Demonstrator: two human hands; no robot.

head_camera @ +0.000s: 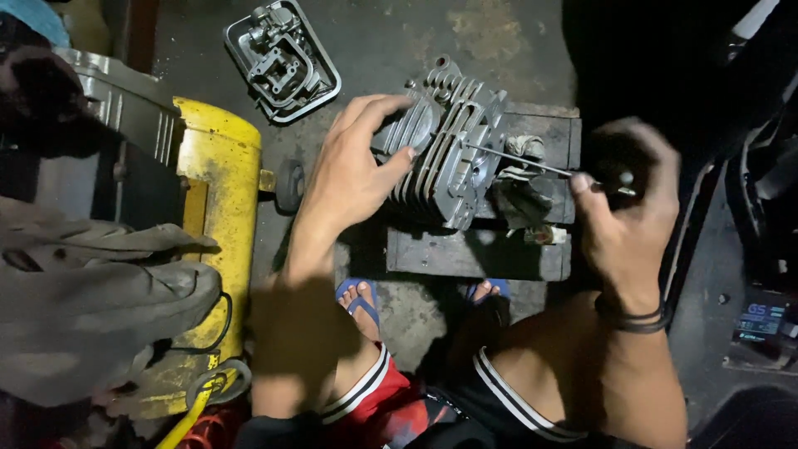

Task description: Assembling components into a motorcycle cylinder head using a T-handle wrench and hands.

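Observation:
A grey finned engine cylinder (pixel 453 145) lies on its side on a dark wooden block (pixel 474 254). My left hand (pixel 353 170) grips its finned left side, thumb and fingers spread over the fins. My right hand (pixel 623 187) holds the dark handle of a long thin screwdriver (pixel 519 160); its metal shaft reaches left to the cylinder's face. A dirty rag (pixel 522 193) sits crumpled on the block beside the cylinder, under the shaft.
A metal engine cover (pixel 283 58) lies on the concrete floor behind. A yellow compressor tank (pixel 214 224) with a small wheel stands at the left, grey cloth (pixel 91 308) draped over it. My feet in blue sandals (pixel 359 299) rest before the block. Dark machine parts stand at the right.

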